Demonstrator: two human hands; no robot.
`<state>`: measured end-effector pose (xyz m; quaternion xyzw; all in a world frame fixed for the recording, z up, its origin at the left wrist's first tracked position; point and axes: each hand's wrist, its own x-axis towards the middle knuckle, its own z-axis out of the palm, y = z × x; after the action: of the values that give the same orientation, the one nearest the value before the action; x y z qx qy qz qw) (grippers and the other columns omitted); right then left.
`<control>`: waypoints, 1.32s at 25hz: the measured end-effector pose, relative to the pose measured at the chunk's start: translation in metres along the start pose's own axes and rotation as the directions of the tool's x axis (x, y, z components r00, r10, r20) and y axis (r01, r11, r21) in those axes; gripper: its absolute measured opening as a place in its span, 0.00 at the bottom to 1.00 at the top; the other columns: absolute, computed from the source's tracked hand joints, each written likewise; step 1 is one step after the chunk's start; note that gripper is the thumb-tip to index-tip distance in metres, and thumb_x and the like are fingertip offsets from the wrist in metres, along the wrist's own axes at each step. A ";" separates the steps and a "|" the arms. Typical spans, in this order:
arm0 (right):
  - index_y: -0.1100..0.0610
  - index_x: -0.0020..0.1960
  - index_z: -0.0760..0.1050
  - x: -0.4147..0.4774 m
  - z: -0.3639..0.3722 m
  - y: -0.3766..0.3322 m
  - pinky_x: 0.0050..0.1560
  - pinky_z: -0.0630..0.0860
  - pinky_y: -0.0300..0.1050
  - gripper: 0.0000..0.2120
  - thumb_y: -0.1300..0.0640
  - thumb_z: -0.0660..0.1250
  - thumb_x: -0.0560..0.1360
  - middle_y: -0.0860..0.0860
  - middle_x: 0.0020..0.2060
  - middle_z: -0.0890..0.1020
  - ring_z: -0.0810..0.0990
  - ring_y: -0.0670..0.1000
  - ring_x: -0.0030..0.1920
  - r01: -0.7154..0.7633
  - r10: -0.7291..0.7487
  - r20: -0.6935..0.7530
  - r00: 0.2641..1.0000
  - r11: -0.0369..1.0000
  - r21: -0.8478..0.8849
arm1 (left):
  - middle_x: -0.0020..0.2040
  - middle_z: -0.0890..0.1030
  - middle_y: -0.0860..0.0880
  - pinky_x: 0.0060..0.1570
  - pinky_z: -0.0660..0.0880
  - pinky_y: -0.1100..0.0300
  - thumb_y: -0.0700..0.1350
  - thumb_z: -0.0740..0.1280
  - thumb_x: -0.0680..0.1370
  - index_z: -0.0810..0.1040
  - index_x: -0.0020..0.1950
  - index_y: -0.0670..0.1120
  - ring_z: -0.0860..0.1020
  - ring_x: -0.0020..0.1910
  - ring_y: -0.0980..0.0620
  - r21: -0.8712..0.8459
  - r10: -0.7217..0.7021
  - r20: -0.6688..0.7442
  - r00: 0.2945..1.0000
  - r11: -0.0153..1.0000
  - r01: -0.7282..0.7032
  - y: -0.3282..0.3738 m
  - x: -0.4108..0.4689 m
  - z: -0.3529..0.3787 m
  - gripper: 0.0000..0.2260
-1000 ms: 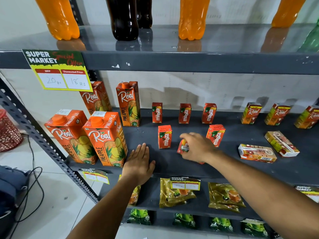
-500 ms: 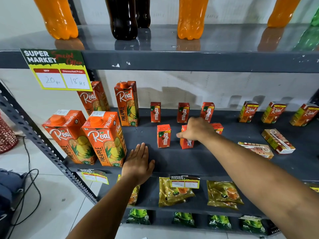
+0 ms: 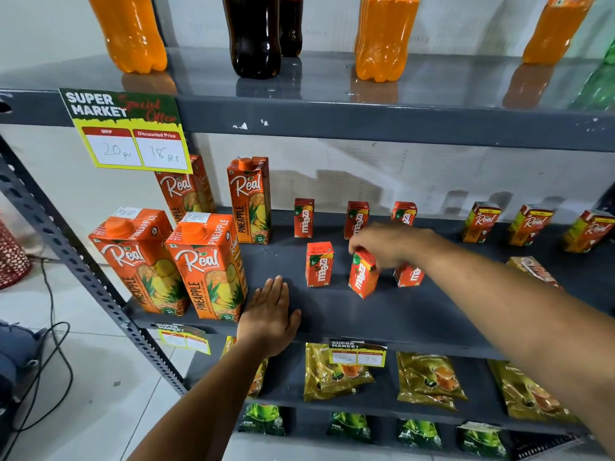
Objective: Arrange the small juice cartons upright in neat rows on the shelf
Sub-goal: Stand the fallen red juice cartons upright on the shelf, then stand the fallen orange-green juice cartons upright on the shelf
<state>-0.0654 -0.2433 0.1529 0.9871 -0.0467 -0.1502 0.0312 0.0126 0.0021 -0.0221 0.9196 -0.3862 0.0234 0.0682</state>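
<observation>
My right hand (image 3: 391,242) grips the top of a small red Maaza carton (image 3: 362,274), which leans slightly on the dark shelf (image 3: 332,311). To its left stands an upright Maaza carton (image 3: 318,265), and to its right another one (image 3: 409,275) is partly hidden by my wrist. Three more Maaza cartons stand in the back row (image 3: 303,217). My left hand (image 3: 271,314) lies flat and open on the shelf's front edge. Small Real cartons (image 3: 481,222) stand at the back right, and one (image 3: 532,269) lies flat behind my right forearm.
Large Real pineapple cartons (image 3: 206,264) stand at the shelf's left end. A price sign (image 3: 129,131) hangs from the upper shelf, which holds soda bottles (image 3: 253,34). Tea packets (image 3: 336,374) lie on the shelf below. Cables (image 3: 50,344) run across the floor at left.
My right hand lifted the Maaza carton from the front of the shelf, carried it back into the second row, and now holds it by the top there. My left hand has stayed put.
</observation>
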 end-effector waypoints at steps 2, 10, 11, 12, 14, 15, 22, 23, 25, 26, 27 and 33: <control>0.47 0.58 0.72 -0.006 0.003 0.004 0.43 0.73 0.48 0.19 0.58 0.70 0.70 0.52 0.52 0.77 0.75 0.54 0.48 0.147 -0.159 -0.068 0.985 0.978 -0.151 | 0.80 0.47 0.45 0.71 0.38 0.57 0.61 0.45 0.80 0.46 0.78 0.43 0.44 0.78 0.49 0.001 0.004 0.005 1.000 1.000 -0.004 -0.001 0.000 0.000 0.32; 0.48 0.72 0.62 -0.021 0.008 0.033 0.61 0.66 0.43 0.36 0.69 0.67 0.68 0.50 0.70 0.70 0.70 0.54 0.66 0.180 -0.244 -0.250 0.937 0.951 -0.253 | 0.79 0.46 0.45 0.72 0.40 0.56 0.60 0.47 0.81 0.48 0.78 0.42 0.45 0.78 0.47 -0.039 0.053 0.032 0.998 0.998 -0.052 -0.004 -0.005 -0.008 0.31; 0.48 0.73 0.60 -0.028 0.006 0.048 0.62 0.66 0.42 0.38 0.68 0.67 0.68 0.50 0.72 0.68 0.69 0.54 0.68 0.107 -0.143 -0.292 0.946 0.985 -0.135 | 0.79 0.46 0.46 0.73 0.41 0.55 0.59 0.48 0.81 0.50 0.78 0.42 0.46 0.78 0.47 -0.061 0.079 0.014 0.997 0.995 -0.078 -0.004 -0.009 -0.011 0.31; 0.48 0.74 0.60 -0.037 0.005 0.067 0.62 0.67 0.43 0.36 0.65 0.67 0.69 0.51 0.72 0.68 0.69 0.54 0.67 0.015 -0.020 -0.319 0.948 1.000 -0.017 | 0.78 0.48 0.45 0.73 0.44 0.54 0.59 0.49 0.81 0.53 0.77 0.41 0.48 0.78 0.45 -0.093 0.109 -0.035 0.993 0.989 -0.111 0.001 -0.016 -0.014 0.30; 0.51 0.73 0.61 -0.062 0.012 0.112 0.62 0.69 0.47 0.32 0.57 0.67 0.71 0.55 0.70 0.68 0.71 0.57 0.66 -0.167 0.218 -0.359 0.908 0.972 0.166 | 0.77 0.54 0.43 0.72 0.50 0.48 0.57 0.51 0.80 0.60 0.76 0.40 0.52 0.76 0.42 -0.133 0.191 -0.136 0.972 0.969 -0.209 0.026 -0.031 -0.020 0.29; 0.53 0.72 0.63 -0.076 0.017 0.133 0.63 0.70 0.48 0.31 0.55 0.69 0.72 0.58 0.69 0.70 0.72 0.59 0.65 -0.233 0.302 -0.363 0.881 0.947 0.222 | 0.77 0.56 0.42 0.72 0.52 0.45 0.56 0.51 0.80 0.61 0.75 0.41 0.53 0.76 0.41 -0.122 0.258 -0.166 0.952 0.952 -0.279 0.047 -0.036 -0.020 0.29; 0.60 0.49 0.78 -0.161 0.077 0.252 0.45 0.75 0.47 0.15 0.48 0.70 0.71 0.57 0.45 0.81 0.79 0.59 0.47 -0.522 0.550 -0.025 0.835 0.805 0.283 | 0.78 0.53 0.43 0.75 0.46 0.49 0.55 0.51 0.80 0.56 0.77 0.41 0.48 0.78 0.45 -0.171 0.363 -0.178 0.915 0.904 -0.392 0.238 -0.003 -0.012 0.28; 0.60 0.41 0.78 -0.170 0.087 0.262 0.39 0.72 0.46 0.16 0.46 0.69 0.71 0.57 0.39 0.80 0.78 0.58 0.42 -0.542 0.562 0.007 0.827 0.794 0.275 | 0.79 0.51 0.43 0.75 0.43 0.51 0.56 0.49 0.81 0.53 0.78 0.41 0.45 0.78 0.46 -0.172 0.320 -0.146 0.936 0.924 -0.343 0.261 0.005 -0.007 0.29; 0.57 0.33 0.75 -0.180 0.107 0.276 0.31 0.64 0.45 0.19 0.42 0.69 0.71 0.57 0.34 0.78 0.75 0.56 0.37 -0.580 0.603 0.023 0.798 0.756 0.301 | 0.79 0.49 0.43 0.75 0.42 0.53 0.57 0.47 0.80 0.50 0.78 0.41 0.44 0.78 0.46 -0.140 0.232 -0.100 0.967 0.959 -0.245 0.294 0.020 0.005 0.30; 0.58 0.35 0.76 -0.181 0.115 0.279 0.29 0.63 0.44 0.20 0.41 0.69 0.70 0.58 0.37 0.79 0.74 0.56 0.37 -0.593 0.622 0.019 0.783 0.737 0.325 | 0.80 0.48 0.42 0.75 0.42 0.53 0.57 0.47 0.80 0.49 0.78 0.41 0.44 0.78 0.46 -0.111 0.189 -0.072 0.979 0.974 -0.196 0.301 0.026 0.010 0.31; 0.60 0.40 0.79 -0.179 0.123 0.279 0.29 0.63 0.44 0.22 0.40 0.70 0.68 0.59 0.40 0.79 0.75 0.56 0.39 -0.602 0.637 0.020 0.771 0.718 0.351 | 0.80 0.48 0.42 0.75 0.42 0.53 0.57 0.47 0.80 0.48 0.78 0.41 0.45 0.78 0.46 -0.077 0.149 -0.045 0.988 0.985 -0.152 0.303 0.030 0.015 0.31; 0.58 0.50 0.74 -0.167 0.157 0.266 0.41 0.70 0.44 0.31 0.38 0.77 0.58 0.58 0.55 0.79 0.77 0.56 0.47 -0.610 0.683 0.123 0.720 0.540 0.579 | 0.80 0.51 0.43 0.74 0.43 0.53 0.60 0.45 0.80 0.50 0.77 0.41 0.48 0.78 0.46 -0.023 0.068 0.054 0.996 0.998 -0.067 0.305 0.033 0.026 0.32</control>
<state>-0.2930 -0.4983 0.0720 0.8654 -0.4494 -0.0474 -0.2165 -0.1822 -0.2363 -0.0118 0.9056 -0.4188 -0.0038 0.0662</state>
